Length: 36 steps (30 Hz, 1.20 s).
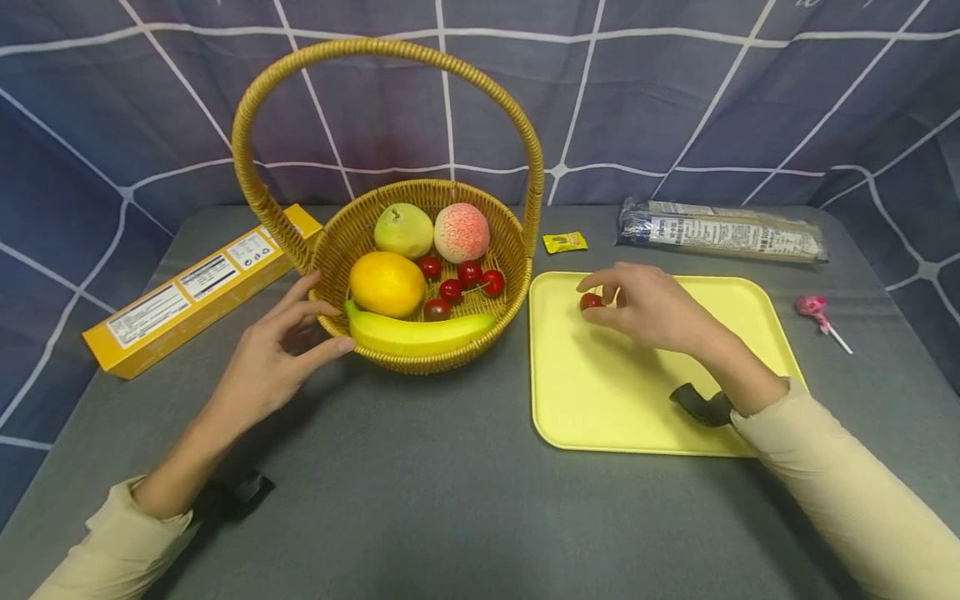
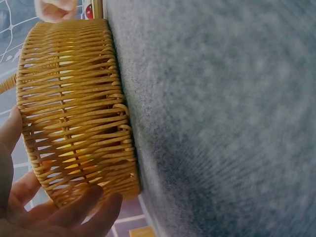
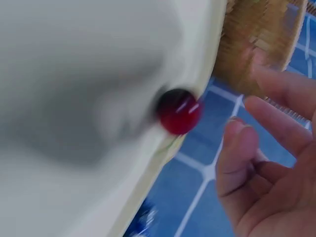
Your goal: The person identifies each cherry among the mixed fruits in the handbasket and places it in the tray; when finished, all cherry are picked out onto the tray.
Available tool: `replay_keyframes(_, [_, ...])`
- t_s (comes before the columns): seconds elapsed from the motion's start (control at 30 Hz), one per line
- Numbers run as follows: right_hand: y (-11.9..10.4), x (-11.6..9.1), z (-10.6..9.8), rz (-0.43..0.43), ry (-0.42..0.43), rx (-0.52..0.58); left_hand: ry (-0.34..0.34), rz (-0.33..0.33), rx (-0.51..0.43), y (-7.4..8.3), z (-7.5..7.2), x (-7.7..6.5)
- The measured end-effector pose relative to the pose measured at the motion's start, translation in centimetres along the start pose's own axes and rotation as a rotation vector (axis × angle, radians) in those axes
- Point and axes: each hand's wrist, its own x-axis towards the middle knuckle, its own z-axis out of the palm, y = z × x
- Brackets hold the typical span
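Observation:
A wicker basket [image 1: 427,364] stands left of centre, holding a banana [image 1: 420,333], an orange-yellow fruit [image 1: 387,285], a green pear [image 1: 403,231], a peach [image 1: 462,233] and several cherries [image 1: 451,291]. My left hand [image 1: 262,367] holds the basket's left side, thumb and fingers spread along the rim and outer wall. Over the yellow tray [image 1: 592,400], my right hand [image 1: 652,308] has its thumb and fingers parted around a single red cherry [image 1: 590,301]. In the right wrist view, a gap shows between this cherry [image 3: 179,111] and the fingertips.
A long orange box [image 1: 202,292] lies behind my left hand. Behind the tray are a small yellow packet [image 1: 565,242] and a long clear-wrapped package [image 1: 723,232]. A pink lollipop [image 1: 812,308] lies to the tray's right. The tall basket handle [image 1: 386,48] arches above the fruit.

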Motion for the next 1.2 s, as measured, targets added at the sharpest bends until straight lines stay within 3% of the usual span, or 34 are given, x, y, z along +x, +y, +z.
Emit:
replay_keyframes(0.2, [-3.4, 0.2, 0.6, -0.145, 0.148, 0.082, 0.001, 0.005, 0.002, 0.0, 0.1, 0.0])
replay_keyframes(0.37, [-5.5, 1.6, 0.9, -0.24, 0.172, 0.095, 0.0, 0.006, -0.001, 0.2, 0.2, 0.2])
replay_keyframes(0.7, [-7.4, 6.7, 2.2, -0.233, -0.061, 0.012, -0.009, 0.001, 0.0, 0.2, -0.1, 0.0])
replay_keyframes(0.9, [-7.6, 8.7, 3.0, -0.166, -0.159, -0.065, -0.015, -0.003, -0.015, 0.2, -0.2, 0.1])
replay_keyframes(1.2, [-8.0, 9.9, 3.5, -0.074, -0.209, -0.144, -0.016, 0.0, -0.021, 0.0, -0.2, 0.1])
